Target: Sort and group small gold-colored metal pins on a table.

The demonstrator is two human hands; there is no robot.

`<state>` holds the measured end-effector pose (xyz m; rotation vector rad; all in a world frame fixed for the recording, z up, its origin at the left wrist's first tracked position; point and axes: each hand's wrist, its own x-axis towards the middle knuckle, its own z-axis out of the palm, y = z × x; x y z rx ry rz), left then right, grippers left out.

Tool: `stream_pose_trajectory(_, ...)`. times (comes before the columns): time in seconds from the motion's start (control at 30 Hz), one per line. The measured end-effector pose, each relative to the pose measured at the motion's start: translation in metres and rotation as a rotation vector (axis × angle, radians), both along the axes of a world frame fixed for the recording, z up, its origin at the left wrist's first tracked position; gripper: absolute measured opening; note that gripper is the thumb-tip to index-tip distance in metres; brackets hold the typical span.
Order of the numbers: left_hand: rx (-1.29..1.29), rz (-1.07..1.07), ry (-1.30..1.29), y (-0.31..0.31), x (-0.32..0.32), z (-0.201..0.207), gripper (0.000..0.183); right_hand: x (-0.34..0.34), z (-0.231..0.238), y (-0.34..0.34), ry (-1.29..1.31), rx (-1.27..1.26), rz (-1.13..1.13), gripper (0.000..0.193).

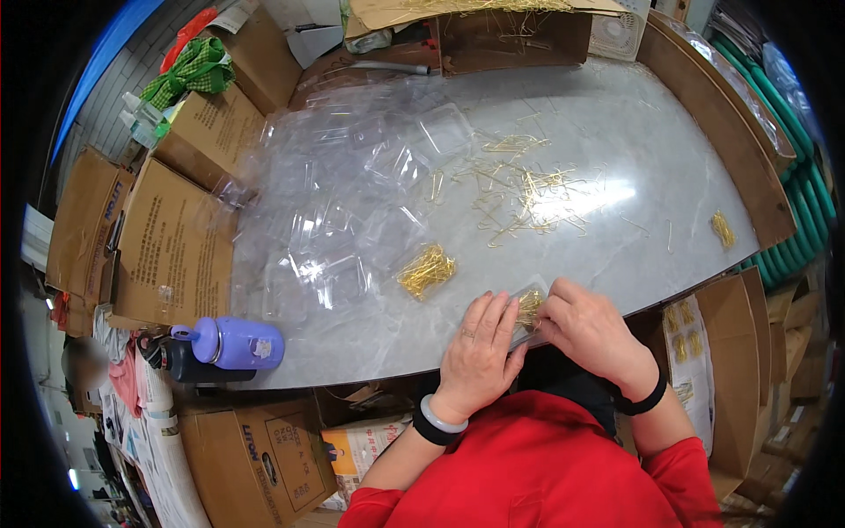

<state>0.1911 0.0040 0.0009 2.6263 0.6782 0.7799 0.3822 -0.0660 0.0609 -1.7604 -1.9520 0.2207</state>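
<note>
Golden pins fill a small clear plastic box (531,308) at the near edge of the grey table (616,158). The left hand (480,352) lies flat with fingers pressed down on the box's left side, while the right hand (591,330) pinches its right edge, grip closed on the box. Just left of it rests a bundle of pins (427,269); loose pins (528,198) scatter farther off. Empty clear trays (352,202) pile at the left, and a purple bottle (233,341) lies near the left edge.

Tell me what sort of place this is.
Likely a small hand-packing workshop: loose gold pins scattered on a marble-look table, a heap of clear plastic clamshell packs, and cardboard cartons stacked alongside.
</note>
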Motion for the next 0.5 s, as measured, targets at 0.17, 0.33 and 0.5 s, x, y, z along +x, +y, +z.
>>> stream_pose_trajectory(0.17,-0.002,-0.003,-0.004,0.000,0.000,0.001,0.064,0.008,0.000,0.005,-0.109,0.097,0.012,0.011)
stream_pose_trajectory(0.33,-0.012,-0.004,-0.005,-0.001,0.000,0.002,0.063,0.007,-0.010,0.000,-0.047,-0.010,0.025,0.016)
stream_pose_trajectory(0.5,-0.005,0.009,-0.001,0.000,0.000,-0.001,0.064,-0.007,-0.017,0.002,0.002,0.260,-0.002,0.029)
